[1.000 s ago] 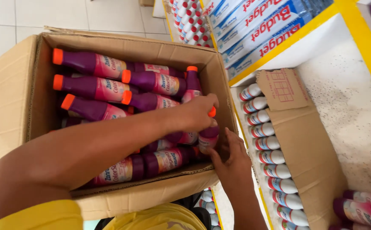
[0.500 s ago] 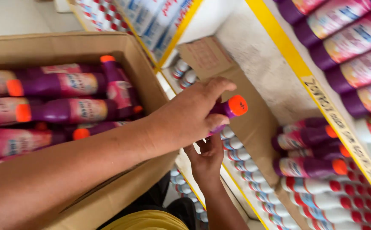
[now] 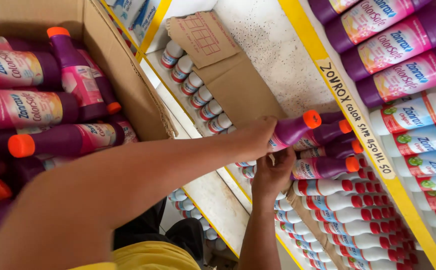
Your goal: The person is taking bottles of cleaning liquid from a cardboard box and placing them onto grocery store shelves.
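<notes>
Left hand: the left hand is reaching across from the cardboard box to the shelf, fingers closed around the body of a purple bottle.
Right hand: the right hand is coming up from below, just under the left hand, fingers curled at the base end of the same bottle; how firmly it is gripping cannot be told.
Bottle position: the purple bottle is lying on its side, orange cap pointing away from the palms toward the yellow shelf edge, its base end hidden inside the grip.
Neighbours: it is sitting on top of a small stack of purple bottles lying the same way, touching the one beneath.
Edges and room: open speckled shelf surface is lying beyond the stack; a brown cardboard tray is running alongside it, and white bottles with red caps are packing the space nearer the person.
Bottle look: deep purple plastic, round orange cap, pink label mostly covered by fingers.
Box: more purple bottles with pink labels are lying inside, orange caps showing.
</notes>
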